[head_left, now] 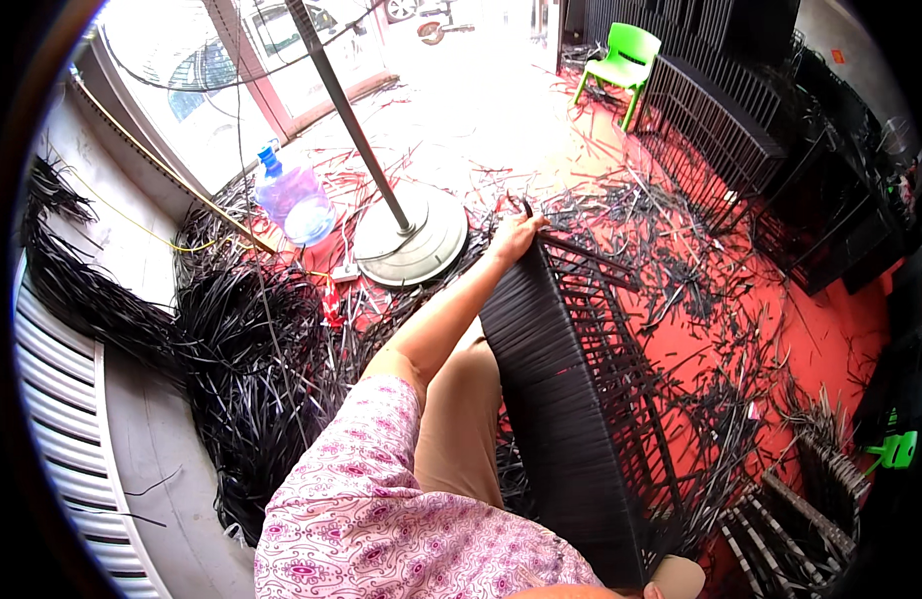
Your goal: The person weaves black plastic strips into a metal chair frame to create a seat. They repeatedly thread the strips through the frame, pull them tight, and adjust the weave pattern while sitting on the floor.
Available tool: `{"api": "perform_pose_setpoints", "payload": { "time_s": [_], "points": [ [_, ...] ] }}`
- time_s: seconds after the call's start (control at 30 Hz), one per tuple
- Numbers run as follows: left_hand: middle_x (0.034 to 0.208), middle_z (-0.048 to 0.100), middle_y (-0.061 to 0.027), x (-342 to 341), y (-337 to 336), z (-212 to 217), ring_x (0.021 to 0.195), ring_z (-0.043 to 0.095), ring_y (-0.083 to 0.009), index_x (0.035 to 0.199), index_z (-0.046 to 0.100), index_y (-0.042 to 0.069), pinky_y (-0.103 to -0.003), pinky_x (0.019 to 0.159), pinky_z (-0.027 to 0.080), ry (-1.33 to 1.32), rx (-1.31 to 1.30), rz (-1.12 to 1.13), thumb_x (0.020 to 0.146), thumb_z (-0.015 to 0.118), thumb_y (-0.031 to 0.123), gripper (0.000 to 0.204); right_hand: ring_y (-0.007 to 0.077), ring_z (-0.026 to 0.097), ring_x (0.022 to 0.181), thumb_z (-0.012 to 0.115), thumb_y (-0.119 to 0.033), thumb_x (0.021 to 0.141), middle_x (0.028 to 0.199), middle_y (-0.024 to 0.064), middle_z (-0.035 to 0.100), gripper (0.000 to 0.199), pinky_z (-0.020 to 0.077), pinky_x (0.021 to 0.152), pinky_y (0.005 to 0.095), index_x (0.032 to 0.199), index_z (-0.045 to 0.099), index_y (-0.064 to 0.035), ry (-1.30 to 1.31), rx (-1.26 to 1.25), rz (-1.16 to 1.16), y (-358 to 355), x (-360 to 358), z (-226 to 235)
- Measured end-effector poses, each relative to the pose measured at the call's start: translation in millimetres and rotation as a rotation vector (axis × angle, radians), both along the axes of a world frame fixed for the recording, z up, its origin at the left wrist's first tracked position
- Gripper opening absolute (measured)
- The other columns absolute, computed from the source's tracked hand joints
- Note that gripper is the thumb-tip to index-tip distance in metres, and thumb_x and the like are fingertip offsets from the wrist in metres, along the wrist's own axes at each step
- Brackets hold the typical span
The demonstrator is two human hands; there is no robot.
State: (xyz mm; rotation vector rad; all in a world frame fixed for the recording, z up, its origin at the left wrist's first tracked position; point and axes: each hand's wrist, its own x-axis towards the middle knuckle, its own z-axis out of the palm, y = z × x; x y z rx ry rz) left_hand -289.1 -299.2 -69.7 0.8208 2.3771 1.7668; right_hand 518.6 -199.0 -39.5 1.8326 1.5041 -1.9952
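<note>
Blk woven frame was R of L leg; long axis ran twd far edge of red flr | L hand touched far end, fingers bent, grip unclear | R hand nr near end, couldn't tell state

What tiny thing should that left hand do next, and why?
Perhaps turn the black frame slightly with the left hand, at its far corner, to bring the bars nearer: they show gaps, while the side beside them looks closely wrapped.
</note>
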Motion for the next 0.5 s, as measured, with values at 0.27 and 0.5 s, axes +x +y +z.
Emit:
{"api": "perform_pose_setpoints", "payload": {
  "time_s": [0.27,0.5],
  "points": [
    [0.083,0.071,-0.0137,11.3,3.7,21.4,0.082,0.066,-0.022,0.089,0.073,0.0,-0.033,0.08,0.049,-0.015,-0.111,0.073,0.098,0.05,0.039,0.046,0.0107,0.041,0.043,0.05,-0.054,0.095,0.058,0.0004,0.055,0.044,0.0316,0.041,0.0262,0.09,0.059,-0.0109,0.068,-0.062,-0.434,-17.1,-29.7,-5.5],
    [0.081,0.07,-0.0143,33.3,-6.1,41.6,0.082,0.063,-0.0218,0.086,0.076,0.001,-0.034,0.082,0.046,-0.044,-0.152,0.097,0.095,0.055,0.038,0.043,0.0139,0.038,0.046,0.045,-0.058,0.094,0.051,0.0004,0.04,0.053,0.032,0.046,0.0276,0.063,0.045,-0.0148,0.016,0.117,-0.354,2.3,-45.3,68.8]
  ]
}}
